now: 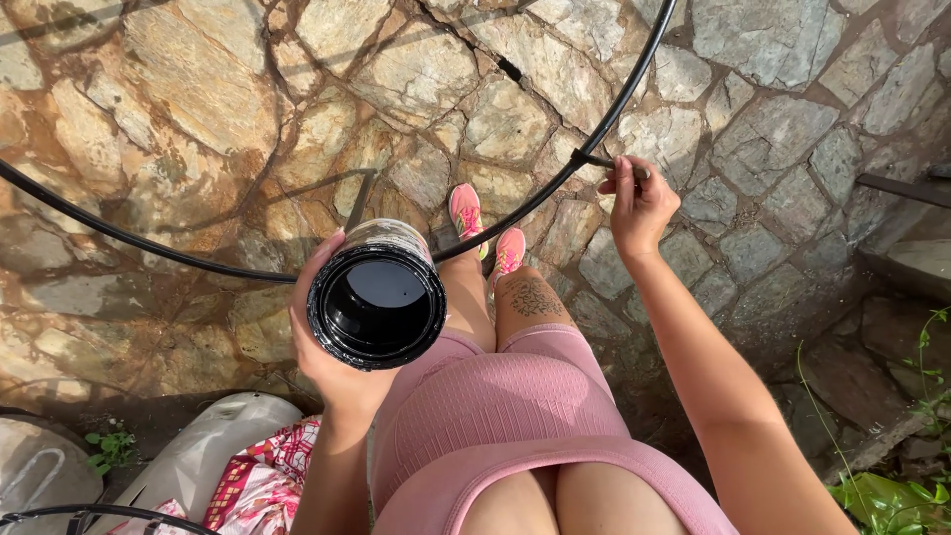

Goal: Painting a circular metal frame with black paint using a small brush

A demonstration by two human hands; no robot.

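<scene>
While you stood over the stone paving, your left hand (pixel 332 342) cradled an open round tin of glossy black paint (pixel 376 294) at the centre-left of the frame, fingers wrapped round its far wall and the palm under its base. The tin sat tilted toward you, its mouth showing a dark liquid surface. I judged it moderately heavy and prone to slosh; its rim looked smeared, so probably slick. A grip low on the wall with the palm beneath, as you had it, seemed the safest hold.

Your right hand (pixel 639 203), in the upper right of centre, pinched a thin dark brush handle (pixel 606 162) between closed fingertips, its tip touching a curved black metal rod (pixel 555 183) that swept from the top of the frame down and leftward across the paving. The brush seemed light and stiff, best held near its rear end to keep your fingers off wet paint. The rod looked rigid; whether its surface was wet I could not tell.

Below, your pink shorts (pixel 495 406) and pink shoes (pixel 485 228) filled the lower centre. A white plastic container (pixel 213 446) and a red patterned cloth (pixel 258 485) lay at lower left, green leaves (pixel 892 500) at lower right.
</scene>
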